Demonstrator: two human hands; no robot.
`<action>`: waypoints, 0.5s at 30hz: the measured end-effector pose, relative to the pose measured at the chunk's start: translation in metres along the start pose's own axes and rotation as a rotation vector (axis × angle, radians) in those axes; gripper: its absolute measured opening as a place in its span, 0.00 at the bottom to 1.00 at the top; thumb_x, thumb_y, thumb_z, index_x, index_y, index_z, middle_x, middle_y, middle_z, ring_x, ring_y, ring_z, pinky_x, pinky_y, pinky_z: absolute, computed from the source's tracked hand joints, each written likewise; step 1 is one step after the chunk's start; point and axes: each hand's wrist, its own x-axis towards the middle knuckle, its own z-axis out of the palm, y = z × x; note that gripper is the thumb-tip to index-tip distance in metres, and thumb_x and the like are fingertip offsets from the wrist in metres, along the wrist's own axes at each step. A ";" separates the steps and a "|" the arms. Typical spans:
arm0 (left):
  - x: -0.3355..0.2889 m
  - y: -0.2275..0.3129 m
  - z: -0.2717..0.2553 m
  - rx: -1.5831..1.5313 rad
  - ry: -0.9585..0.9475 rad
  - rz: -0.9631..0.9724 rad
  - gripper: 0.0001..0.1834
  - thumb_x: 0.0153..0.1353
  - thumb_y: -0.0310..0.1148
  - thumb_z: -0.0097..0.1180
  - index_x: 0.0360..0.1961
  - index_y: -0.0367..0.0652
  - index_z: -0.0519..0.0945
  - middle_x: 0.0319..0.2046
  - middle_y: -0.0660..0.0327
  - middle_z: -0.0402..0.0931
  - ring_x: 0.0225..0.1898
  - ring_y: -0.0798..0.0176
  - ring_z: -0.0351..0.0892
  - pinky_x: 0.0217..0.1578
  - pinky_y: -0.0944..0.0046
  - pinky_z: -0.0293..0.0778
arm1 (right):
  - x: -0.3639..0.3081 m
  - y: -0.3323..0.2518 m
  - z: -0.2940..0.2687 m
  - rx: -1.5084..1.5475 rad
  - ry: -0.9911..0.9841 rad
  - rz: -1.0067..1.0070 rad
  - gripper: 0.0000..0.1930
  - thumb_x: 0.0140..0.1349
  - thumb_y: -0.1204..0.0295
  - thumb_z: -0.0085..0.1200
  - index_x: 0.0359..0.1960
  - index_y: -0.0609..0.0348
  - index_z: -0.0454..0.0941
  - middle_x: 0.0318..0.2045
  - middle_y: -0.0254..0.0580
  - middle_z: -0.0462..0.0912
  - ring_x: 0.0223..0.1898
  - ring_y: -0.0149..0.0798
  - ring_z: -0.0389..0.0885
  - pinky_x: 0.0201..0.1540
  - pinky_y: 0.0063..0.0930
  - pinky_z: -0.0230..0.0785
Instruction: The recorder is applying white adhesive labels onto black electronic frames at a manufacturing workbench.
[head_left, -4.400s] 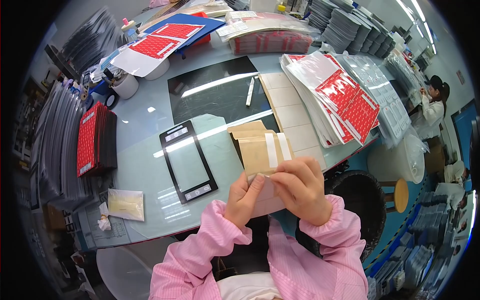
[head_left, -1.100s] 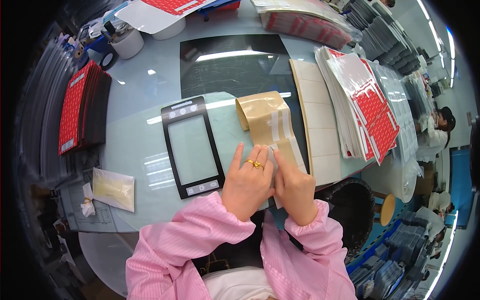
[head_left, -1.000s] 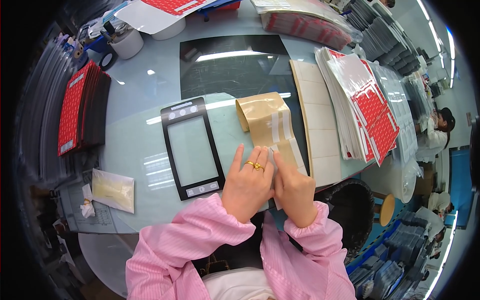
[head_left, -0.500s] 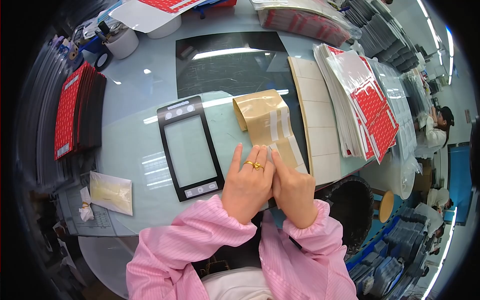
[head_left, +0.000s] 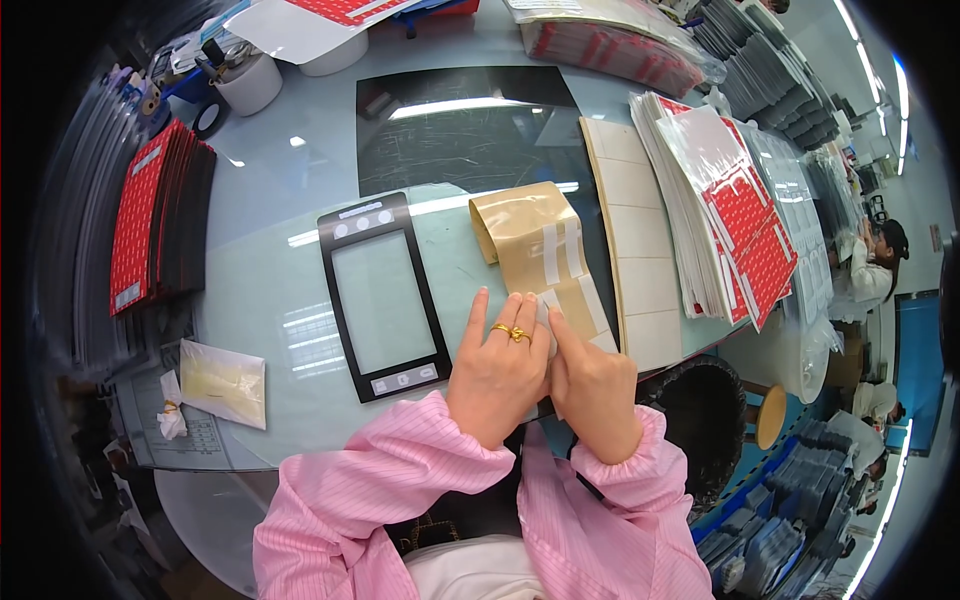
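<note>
A brown, glossy backing strip with pale rectangular stickers lies on the table, its far end curled over. My left hand rests on the near part of the strip, fingers stretched out, a gold-coloured ring on one. Close beside it, my right hand is closed, its index finger bent toward a white sticker. Whatever its fingertips pinch is too small or hidden to name. To the left lies a black-bordered panel with a clear window and light marks at both ends.
A dark sheet lies beyond the panel. On the right are pale boards and a stack of red-and-white sheets. Red-faced panels stand at left, near a white packet. A black-lined bin stands below the table's right edge.
My right hand has drawn slightly right and toward me, leaving a small gap between its index finger and my left fingers. My left hand stays on the strip.
</note>
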 end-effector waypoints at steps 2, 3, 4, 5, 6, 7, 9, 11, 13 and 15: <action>0.000 0.000 -0.001 -0.001 -0.002 0.000 0.29 0.49 0.44 0.72 0.48 0.38 0.80 0.59 0.52 0.80 0.64 0.56 0.76 0.72 0.41 0.60 | -0.001 0.001 0.000 -0.004 0.000 0.001 0.20 0.61 0.78 0.57 0.56 0.62 0.82 0.17 0.47 0.79 0.16 0.47 0.79 0.21 0.38 0.69; 0.000 0.000 -0.001 -0.002 -0.004 0.000 0.28 0.49 0.44 0.72 0.48 0.38 0.80 0.59 0.52 0.80 0.64 0.56 0.76 0.72 0.41 0.60 | -0.002 0.001 0.000 -0.007 0.000 0.002 0.20 0.60 0.78 0.57 0.56 0.62 0.82 0.17 0.46 0.79 0.16 0.47 0.79 0.21 0.38 0.69; 0.000 0.000 0.000 -0.001 -0.003 0.000 0.28 0.49 0.44 0.72 0.48 0.38 0.80 0.59 0.52 0.80 0.64 0.56 0.76 0.72 0.41 0.60 | -0.003 0.001 -0.001 -0.007 0.001 0.001 0.20 0.60 0.78 0.57 0.56 0.62 0.82 0.17 0.46 0.79 0.16 0.47 0.79 0.21 0.38 0.69; 0.000 0.000 0.000 -0.003 0.003 0.000 0.28 0.50 0.44 0.72 0.47 0.38 0.80 0.59 0.52 0.80 0.64 0.56 0.76 0.72 0.41 0.60 | -0.004 0.001 -0.002 -0.012 -0.003 0.000 0.21 0.60 0.78 0.57 0.56 0.61 0.82 0.17 0.46 0.79 0.16 0.47 0.79 0.21 0.38 0.69; -0.001 0.000 0.001 -0.004 0.009 -0.001 0.28 0.50 0.45 0.72 0.47 0.39 0.80 0.59 0.52 0.80 0.64 0.56 0.76 0.72 0.41 0.60 | -0.005 0.001 -0.003 -0.016 -0.006 -0.002 0.21 0.59 0.78 0.57 0.56 0.61 0.82 0.17 0.46 0.79 0.16 0.46 0.78 0.21 0.38 0.69; 0.000 0.000 0.000 -0.003 0.010 0.000 0.28 0.50 0.45 0.72 0.47 0.39 0.80 0.59 0.52 0.80 0.64 0.56 0.76 0.72 0.41 0.60 | -0.006 0.001 -0.003 -0.016 -0.005 -0.002 0.21 0.59 0.78 0.57 0.56 0.61 0.82 0.17 0.46 0.79 0.16 0.46 0.78 0.21 0.38 0.69; 0.000 0.000 -0.002 -0.013 -0.013 -0.002 0.27 0.51 0.46 0.72 0.46 0.39 0.79 0.59 0.52 0.80 0.64 0.56 0.76 0.72 0.41 0.60 | -0.008 0.002 -0.004 -0.020 -0.016 -0.005 0.21 0.59 0.79 0.57 0.56 0.61 0.82 0.16 0.45 0.78 0.15 0.46 0.78 0.20 0.37 0.69; 0.000 0.001 -0.003 -0.018 -0.014 -0.002 0.27 0.51 0.46 0.72 0.45 0.39 0.79 0.59 0.52 0.80 0.64 0.56 0.76 0.72 0.41 0.60 | -0.009 0.003 -0.005 -0.017 -0.009 -0.009 0.21 0.59 0.78 0.57 0.56 0.61 0.82 0.16 0.45 0.78 0.15 0.46 0.78 0.20 0.37 0.69; 0.000 0.001 -0.004 -0.024 -0.015 -0.003 0.27 0.51 0.47 0.73 0.45 0.39 0.79 0.59 0.53 0.80 0.64 0.56 0.76 0.72 0.41 0.60 | -0.010 0.003 -0.007 -0.015 -0.002 -0.014 0.22 0.59 0.78 0.57 0.56 0.61 0.82 0.16 0.45 0.78 0.15 0.46 0.78 0.20 0.37 0.69; 0.000 0.001 -0.003 -0.044 -0.013 -0.010 0.28 0.50 0.48 0.73 0.45 0.39 0.79 0.59 0.53 0.80 0.65 0.56 0.76 0.72 0.41 0.60 | -0.011 0.003 -0.008 -0.024 -0.013 -0.024 0.22 0.58 0.78 0.57 0.57 0.61 0.81 0.16 0.44 0.78 0.15 0.46 0.78 0.20 0.37 0.69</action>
